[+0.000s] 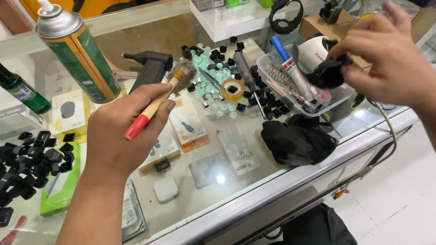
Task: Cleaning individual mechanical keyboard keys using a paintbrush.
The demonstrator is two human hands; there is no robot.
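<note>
My left hand (pixel 118 131) grips a small brush (pixel 161 98) with a wooden handle and a red tip, its bristles pointing up and right over the glass counter (pixel 249 191). My right hand (pixel 389 58) holds a small black rounded object (pixel 328 73) above a clear plastic tray (pixel 333 100) of tools. A cable (pixel 391 136) hangs down from below that hand. Loose black and pale green keycaps (pixel 217 72) lie between my hands.
A green spray can (pixel 76 48) and a dark green bottle (pixel 17 87) stand at the back left. A pile of black keycaps (pixel 2 165) covers the left. A black cloth (pixel 296 140), a tape roll (pixel 233 88) and a black air blower (pixel 149 70) lie around the middle.
</note>
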